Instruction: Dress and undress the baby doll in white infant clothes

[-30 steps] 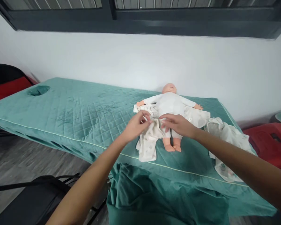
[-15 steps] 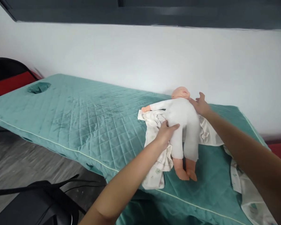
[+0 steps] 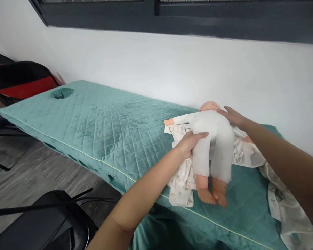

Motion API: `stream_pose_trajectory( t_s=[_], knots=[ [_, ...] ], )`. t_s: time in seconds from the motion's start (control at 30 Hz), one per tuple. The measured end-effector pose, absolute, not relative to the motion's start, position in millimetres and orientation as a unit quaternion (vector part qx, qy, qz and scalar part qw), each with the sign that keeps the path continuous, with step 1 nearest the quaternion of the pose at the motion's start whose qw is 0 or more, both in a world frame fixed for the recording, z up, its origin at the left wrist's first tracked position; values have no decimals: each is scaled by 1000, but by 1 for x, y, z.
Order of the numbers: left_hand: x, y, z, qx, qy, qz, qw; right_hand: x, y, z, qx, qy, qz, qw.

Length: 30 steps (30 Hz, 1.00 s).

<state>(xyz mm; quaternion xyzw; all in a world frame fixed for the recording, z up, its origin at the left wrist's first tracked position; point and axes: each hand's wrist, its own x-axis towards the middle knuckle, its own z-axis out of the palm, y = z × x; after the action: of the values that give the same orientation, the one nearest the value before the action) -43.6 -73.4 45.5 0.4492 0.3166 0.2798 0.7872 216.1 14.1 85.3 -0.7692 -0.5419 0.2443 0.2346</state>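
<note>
A baby doll [image 3: 213, 126] with a white cloth body and bare plastic head, hands and feet lies with its feet toward me. My left hand [image 3: 191, 142] grips its hip on the left side, thumb on top and the other fingers partly hidden. By the doll's head and shoulder, my right hand [image 3: 232, 116] has its fingers spread, the thumb side touching near the neck. Pale printed baby clothes [image 3: 182, 194] are spread under and beside the doll, with a sleeve part [image 3: 246, 152] showing on the right.
The doll and clothes are on a green quilted massage bed [image 3: 106, 125] with a face hole [image 3: 62, 93] at the far left. A white wall [image 3: 135, 66] runs behind it. Another pale printed cloth [image 3: 297, 215] hangs at the right edge. Black chairs [image 3: 47, 222] stand at the left.
The view has shifted, so the bed and doll appear further right. My right hand's fingers lie lower and closer to the doll's head. My left hand keeps its grip on the hip.
</note>
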Motion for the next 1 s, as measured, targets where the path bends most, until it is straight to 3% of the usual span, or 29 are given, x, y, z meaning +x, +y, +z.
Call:
stream_pose_trajectory(
  t_s=[0.3, 0.7, 0.9, 1.0],
  knots=[
    [-150, -44, 62, 527, 341, 342, 700, 123, 38, 110, -722, -598, 243, 251],
    [-285, 34, 29, 544, 438, 367, 615, -22, 130, 80, -623, -649, 321, 297],
    [-302, 34, 22, 580, 461, 346, 575, -24, 145, 58, -603, -664, 327, 297],
    [-308, 31, 20, 633, 464, 368, 499, 14, 135, 42, -625, -659, 321, 267]
  ],
)
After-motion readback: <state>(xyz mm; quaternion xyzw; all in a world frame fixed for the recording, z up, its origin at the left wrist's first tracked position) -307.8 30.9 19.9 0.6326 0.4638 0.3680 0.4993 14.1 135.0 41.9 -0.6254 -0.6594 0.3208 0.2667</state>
